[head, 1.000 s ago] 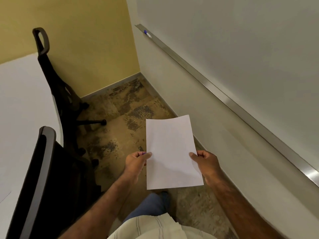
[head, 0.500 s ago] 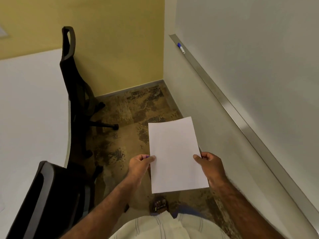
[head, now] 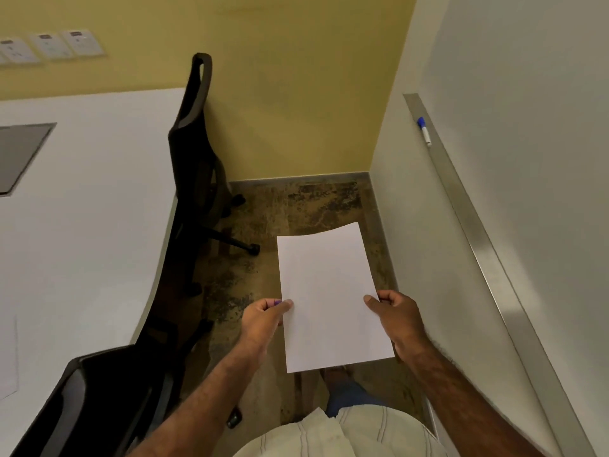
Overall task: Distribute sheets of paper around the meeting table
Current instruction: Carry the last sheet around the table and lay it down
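I hold white sheets of paper (head: pixel 329 291) flat in front of me over the floor. My left hand (head: pixel 263 316) pinches their left edge and my right hand (head: pixel 398 319) grips their right edge. The white meeting table (head: pixel 85 225) fills the left of the view. One sheet (head: pixel 7 361) lies on it at the far left edge of the frame, only partly in view. I cannot tell how many sheets are in my hands.
Two black office chairs stand against the table: one (head: pixel 194 153) further along, one (head: pixel 99 397) close at my left. A grey panel (head: pixel 19 153) is set into the tabletop. A whiteboard ledge (head: pixel 478 232) with a blue marker (head: pixel 424 130) runs along the right wall. The aisle ends at a yellow wall.
The view has swung left and forward along the aisle, showing more of the table, its inset panel and the wall sockets. Both hands keep the same hold on the paper.
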Demonstrator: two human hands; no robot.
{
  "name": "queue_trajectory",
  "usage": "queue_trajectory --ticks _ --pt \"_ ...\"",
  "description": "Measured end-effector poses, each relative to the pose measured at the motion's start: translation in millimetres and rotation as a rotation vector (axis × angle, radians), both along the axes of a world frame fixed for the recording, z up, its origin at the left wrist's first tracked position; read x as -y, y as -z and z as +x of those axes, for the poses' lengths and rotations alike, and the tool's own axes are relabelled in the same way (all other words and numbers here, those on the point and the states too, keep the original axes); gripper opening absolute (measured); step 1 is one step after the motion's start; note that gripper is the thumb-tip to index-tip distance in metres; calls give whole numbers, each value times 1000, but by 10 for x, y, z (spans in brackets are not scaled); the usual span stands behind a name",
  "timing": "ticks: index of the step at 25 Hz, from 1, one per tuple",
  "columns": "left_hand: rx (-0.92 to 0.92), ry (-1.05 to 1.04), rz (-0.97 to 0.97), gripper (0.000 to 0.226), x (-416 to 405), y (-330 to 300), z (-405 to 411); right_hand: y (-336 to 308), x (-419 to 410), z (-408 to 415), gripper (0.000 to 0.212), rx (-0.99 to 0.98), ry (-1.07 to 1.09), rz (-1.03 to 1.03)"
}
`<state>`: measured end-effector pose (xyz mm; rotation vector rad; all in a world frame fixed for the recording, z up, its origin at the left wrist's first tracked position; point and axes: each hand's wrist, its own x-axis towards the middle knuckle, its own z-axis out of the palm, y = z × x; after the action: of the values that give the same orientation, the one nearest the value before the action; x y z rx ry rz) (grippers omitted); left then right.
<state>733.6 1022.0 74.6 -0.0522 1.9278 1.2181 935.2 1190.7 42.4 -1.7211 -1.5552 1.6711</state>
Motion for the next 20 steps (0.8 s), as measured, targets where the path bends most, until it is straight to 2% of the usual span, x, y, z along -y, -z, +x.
queue_trajectory --ticks 4,8,11,16,20 --pt "-15 -127 -15 19 -302 -98 -299 -64 -548 -576 20 10 -120 -29" --pt "-30 -266 -8 19 -404 -164 -558 -195 -895 -1148 17 -7 -277 -22" --pt "-10 -350 -1 17 -341 -163 -727 -254 -990 -1559 11 6 -415 -1" --pt "-1 -502 -1 17 -96 -112 -1094 -191 -937 -2370 17 27 -576 -2" --pt "-8 -606 15 18 120 -69 -1506 -143 -806 -3039 14 39 -682 7"
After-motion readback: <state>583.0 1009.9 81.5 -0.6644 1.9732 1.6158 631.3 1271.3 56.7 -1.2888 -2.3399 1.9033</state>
